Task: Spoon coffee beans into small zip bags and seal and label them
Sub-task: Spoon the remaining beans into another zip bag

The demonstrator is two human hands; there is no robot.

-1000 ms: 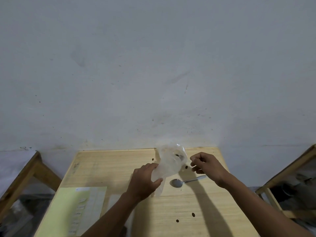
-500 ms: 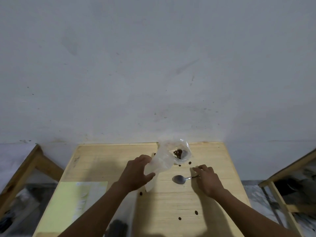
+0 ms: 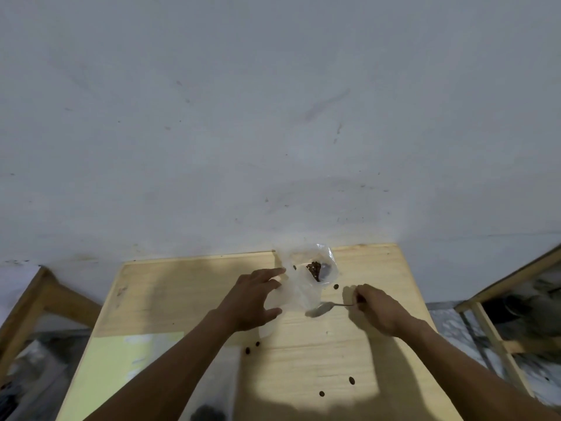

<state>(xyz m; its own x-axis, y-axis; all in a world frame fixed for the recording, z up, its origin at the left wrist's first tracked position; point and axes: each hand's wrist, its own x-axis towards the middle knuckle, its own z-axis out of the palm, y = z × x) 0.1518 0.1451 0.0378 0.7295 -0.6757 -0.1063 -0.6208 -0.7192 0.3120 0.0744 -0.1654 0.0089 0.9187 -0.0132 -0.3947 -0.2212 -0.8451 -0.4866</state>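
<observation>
Coffee beans [image 3: 315, 268] sit as a small dark clump inside a clear plastic bag [image 3: 306, 284] near the far edge of the wooden table [image 3: 334, 360]. Nearest the camera: a dark blurred patch at the bottom edge, not identifiable; a pale yellow sheet [image 3: 121, 369] lies flat on the near-left part of the table. Loose beans are scattered on the bare wood: two near the front right [image 3: 351, 380], two more [image 3: 252, 347] just below the left hand, one [image 3: 336, 286] beside the bag. Mid-table: the left hand [image 3: 249, 302] holds the bag, fingers extended along its left side and thumb under its lower part. The right hand [image 3: 376, 308] is curled, pinching the handle end of a metal spoon [image 3: 326, 307]. The spoon's long axis runs roughly left–right; its bowl points left toward the bag's lower edge and looks empty, though it is blurred. The bag's long axis runs from near-left to far-right, with the beans gathered at the far-right end; where its mouth lies I cannot tell. Judgement on progress: early stage. Few beans are in the bag; no sealed or labelled bag is visible; small marks on the yellow sheet may be labels, unclear. Remaining, as far as shown: scooping, sealing, labelling, and collecting spilled beans. Beyond the table, a plain grey wall [image 3: 273, 117]; wooden frames stand to either side.
</observation>
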